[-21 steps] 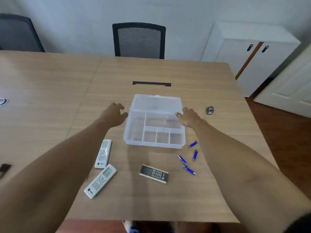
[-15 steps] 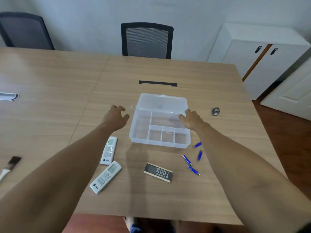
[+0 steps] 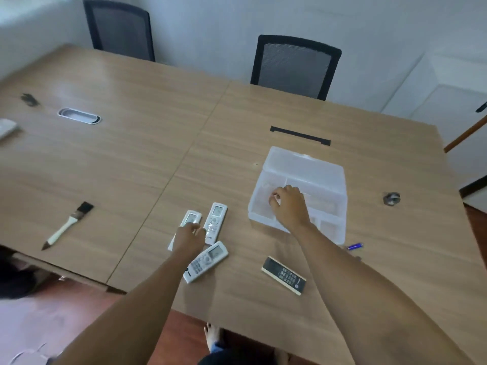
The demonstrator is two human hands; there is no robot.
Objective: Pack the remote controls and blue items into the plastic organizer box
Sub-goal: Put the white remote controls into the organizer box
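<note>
The clear plastic organizer box [image 3: 330, 177] lies open on the wooden table, its compartments showing nothing inside. My right hand [image 3: 288, 206] hangs over its front-left compartments with curled fingers; nothing shows in them. Three white remotes lie to the box's left: the leftmost white remote [image 3: 191, 217], a middle one [image 3: 216, 219] and an angled one [image 3: 208, 260]. My left hand [image 3: 189, 239] covers the lower half of the leftmost remote, fingers curled onto it. A black remote [image 3: 284, 275] lies nearer the front edge. One blue item [image 3: 355, 246] shows beside my right forearm, which hides any others.
A paintbrush [image 3: 67, 225] lies at the left. A small metal object [image 3: 391, 198] sits right of the box. A cable grommet [image 3: 79, 116] and a black slot [image 3: 300, 135] are set in the tabletop. Two chairs [image 3: 295, 65] stand behind; a white cabinet [image 3: 448, 101] stands right.
The view swung left. My left hand dropped from beside the box onto the leftmost white remote. My right hand crossed from the box's right edge to its left compartments.
</note>
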